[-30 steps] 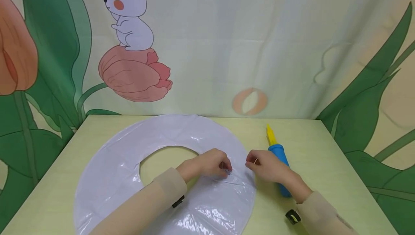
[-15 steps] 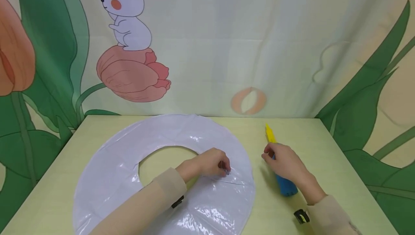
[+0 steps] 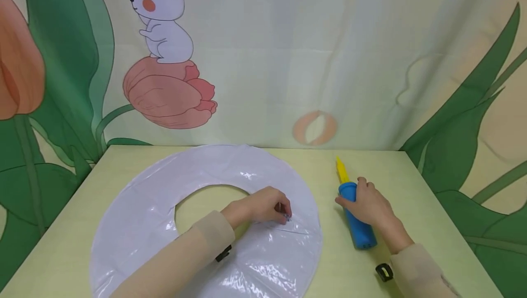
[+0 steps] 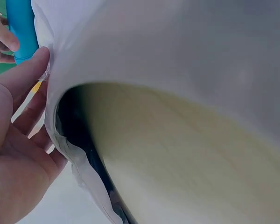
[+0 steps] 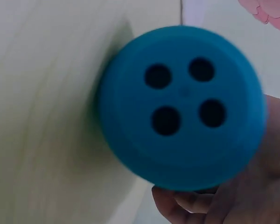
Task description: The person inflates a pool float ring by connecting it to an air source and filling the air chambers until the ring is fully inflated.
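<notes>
White ring [image 3: 230, 170], qty 1, lies on bench [image 3: 403, 197] left of one blue pump [image 3: 358, 229], ring's near edge cut off, left hand [image 3: 267, 204] pinching one small clear fitting [image 3: 287, 218], mostly hidden, right hand [image 3: 372, 204] gripping the pump with its one yellow nozzle [image 3: 342, 171] and four end holes [image 5: 165, 120].

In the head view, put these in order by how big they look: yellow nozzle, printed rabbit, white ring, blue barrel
White ring, cut off by the frame
Printed rabbit
Blue barrel, partly covered by the right hand
Yellow nozzle
</notes>
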A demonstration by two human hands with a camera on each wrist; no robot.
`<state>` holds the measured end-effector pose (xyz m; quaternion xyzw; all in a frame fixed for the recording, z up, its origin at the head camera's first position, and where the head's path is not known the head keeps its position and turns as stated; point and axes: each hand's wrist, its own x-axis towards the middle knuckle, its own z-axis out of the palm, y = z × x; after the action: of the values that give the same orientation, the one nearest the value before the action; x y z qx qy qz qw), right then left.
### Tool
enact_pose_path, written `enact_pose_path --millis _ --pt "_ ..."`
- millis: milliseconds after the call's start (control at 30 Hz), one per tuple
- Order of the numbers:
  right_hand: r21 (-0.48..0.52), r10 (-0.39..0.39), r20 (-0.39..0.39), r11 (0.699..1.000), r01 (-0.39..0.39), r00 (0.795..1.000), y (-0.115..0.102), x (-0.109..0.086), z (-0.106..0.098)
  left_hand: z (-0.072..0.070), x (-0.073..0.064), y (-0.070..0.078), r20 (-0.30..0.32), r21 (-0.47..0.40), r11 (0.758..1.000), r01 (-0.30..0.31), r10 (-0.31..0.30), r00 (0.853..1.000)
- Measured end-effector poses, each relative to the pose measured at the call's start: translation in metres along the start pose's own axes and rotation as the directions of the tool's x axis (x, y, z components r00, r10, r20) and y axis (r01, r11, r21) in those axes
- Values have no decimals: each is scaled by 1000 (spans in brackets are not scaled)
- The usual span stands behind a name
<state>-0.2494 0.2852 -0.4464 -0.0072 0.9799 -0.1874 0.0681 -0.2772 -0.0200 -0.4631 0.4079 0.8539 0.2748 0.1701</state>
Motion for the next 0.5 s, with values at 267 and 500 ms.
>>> enact_pose_path --millis 267,500 --pt "42 -1 77 999 -2 997 7 11 6 -1 -7 -6 4 -10 1000 -1 1 1000" --pt "38 -75 56 997 73 996 4 12 8 -4 -12 -10 -4 13 1000 7 -7 1000"
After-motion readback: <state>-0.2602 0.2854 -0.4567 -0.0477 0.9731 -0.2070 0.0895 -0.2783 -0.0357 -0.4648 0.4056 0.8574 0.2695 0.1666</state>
